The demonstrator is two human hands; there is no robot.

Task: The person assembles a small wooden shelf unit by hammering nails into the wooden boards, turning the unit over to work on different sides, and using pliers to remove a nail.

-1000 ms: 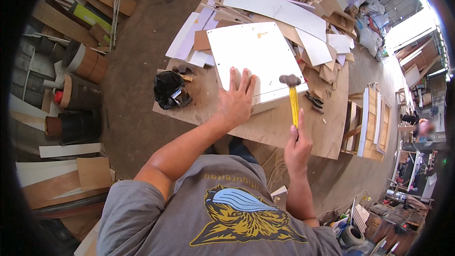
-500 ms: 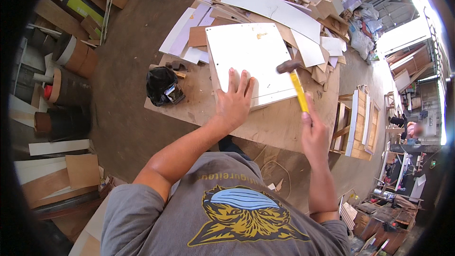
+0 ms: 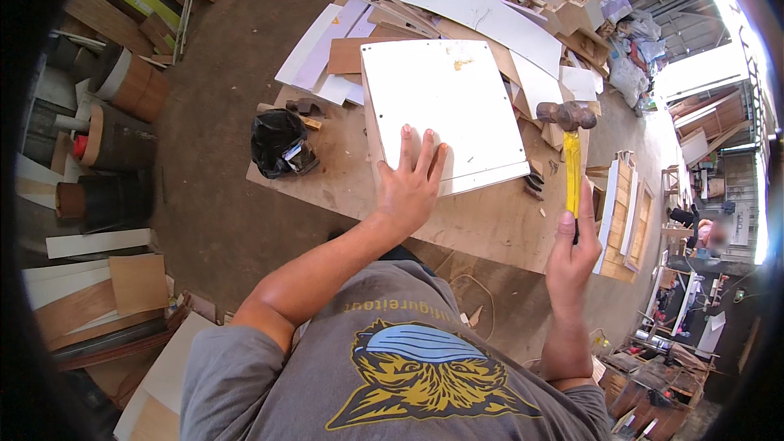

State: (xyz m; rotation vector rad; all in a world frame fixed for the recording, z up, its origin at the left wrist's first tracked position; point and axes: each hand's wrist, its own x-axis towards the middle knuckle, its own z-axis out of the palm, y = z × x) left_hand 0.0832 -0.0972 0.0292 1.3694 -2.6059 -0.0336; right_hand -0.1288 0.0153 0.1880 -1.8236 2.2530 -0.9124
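Note:
My left hand [image 3: 408, 189] lies flat on the near left part of a white wooden panel piece [image 3: 445, 94], its fingers spread. Small dark dots, like nail or screw heads, line the panel's edges, and a seam runs along its near side. Off to the right, my right hand [image 3: 570, 260] is wrapped round the yellow handle of a hammer [image 3: 572, 167]. The hammer's rusty head is raised, apart from the panel. A small dark tool [image 3: 533, 183], partly hidden, lies on the table by the panel's near right corner.
The panel rests on a wooden worktable [image 3: 469, 224]. A black plastic bag [image 3: 272, 140] stands at the table's left, beside another hammer head [image 3: 302, 107]. White and brown board offcuts [image 3: 478, 12] are heaped behind. A wooden frame [image 3: 621, 212] stands at the right.
The hammer and my right hand have moved right, away from the panel's right edge. My left hand stays on the panel.

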